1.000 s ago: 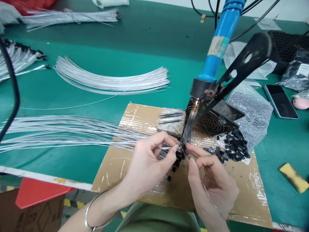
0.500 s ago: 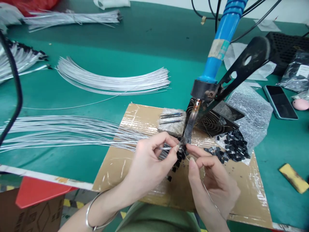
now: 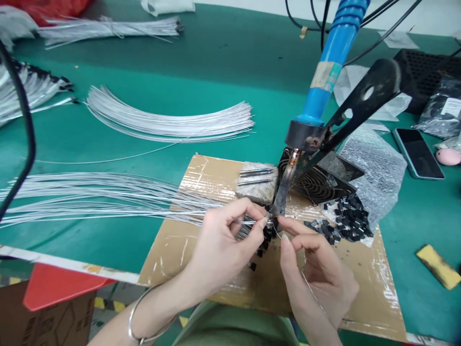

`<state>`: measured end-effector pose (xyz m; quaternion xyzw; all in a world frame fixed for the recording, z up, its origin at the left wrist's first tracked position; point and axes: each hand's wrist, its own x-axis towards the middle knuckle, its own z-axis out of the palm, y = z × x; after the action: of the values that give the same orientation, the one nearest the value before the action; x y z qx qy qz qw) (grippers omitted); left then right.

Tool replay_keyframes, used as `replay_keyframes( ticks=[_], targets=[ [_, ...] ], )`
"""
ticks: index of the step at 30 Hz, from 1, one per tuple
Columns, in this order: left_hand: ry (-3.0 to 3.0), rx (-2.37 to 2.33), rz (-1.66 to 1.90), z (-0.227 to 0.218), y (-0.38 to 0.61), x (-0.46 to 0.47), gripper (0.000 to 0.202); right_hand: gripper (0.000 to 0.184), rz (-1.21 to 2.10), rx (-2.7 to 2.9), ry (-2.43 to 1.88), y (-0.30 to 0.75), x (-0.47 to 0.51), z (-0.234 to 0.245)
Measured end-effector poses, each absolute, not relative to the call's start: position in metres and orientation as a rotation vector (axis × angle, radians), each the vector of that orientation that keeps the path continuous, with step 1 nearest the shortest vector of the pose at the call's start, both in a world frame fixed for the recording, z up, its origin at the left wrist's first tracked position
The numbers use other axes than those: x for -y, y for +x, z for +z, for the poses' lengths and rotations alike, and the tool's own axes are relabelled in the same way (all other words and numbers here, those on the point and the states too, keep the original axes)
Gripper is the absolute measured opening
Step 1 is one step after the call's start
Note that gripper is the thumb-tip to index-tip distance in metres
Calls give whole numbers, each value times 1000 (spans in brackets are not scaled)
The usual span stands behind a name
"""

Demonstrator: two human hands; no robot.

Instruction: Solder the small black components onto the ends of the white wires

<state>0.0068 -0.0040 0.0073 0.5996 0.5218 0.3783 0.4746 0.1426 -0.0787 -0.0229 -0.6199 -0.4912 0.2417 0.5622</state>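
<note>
Wire (image 3: 248, 222) end sits pinched in the left hand (image 3: 219, 250) at the iron's (image 3: 317, 96) tip, over the cardboard's (image 3: 173, 250) middle. The right hand (image 3: 317, 274) pinches solder (image 3: 276, 232). Best to steady both and keep fingertips off the heat, I'd say.

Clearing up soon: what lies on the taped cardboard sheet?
On the cardboard sheet: a grey block with metal pins, a fan grille, loose black pieces. The left hand, pinching a silver wire, and right hand, pinching a thin strand, hide its middle.
</note>
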Motion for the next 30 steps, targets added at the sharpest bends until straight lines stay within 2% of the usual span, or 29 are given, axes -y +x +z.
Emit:
replay_keyframes(
  ticks=[30],
  targets=[
    [1467,-1328,888,6,9,9,13,14,530,1179,-1444,142,78,-25]
  ],
)
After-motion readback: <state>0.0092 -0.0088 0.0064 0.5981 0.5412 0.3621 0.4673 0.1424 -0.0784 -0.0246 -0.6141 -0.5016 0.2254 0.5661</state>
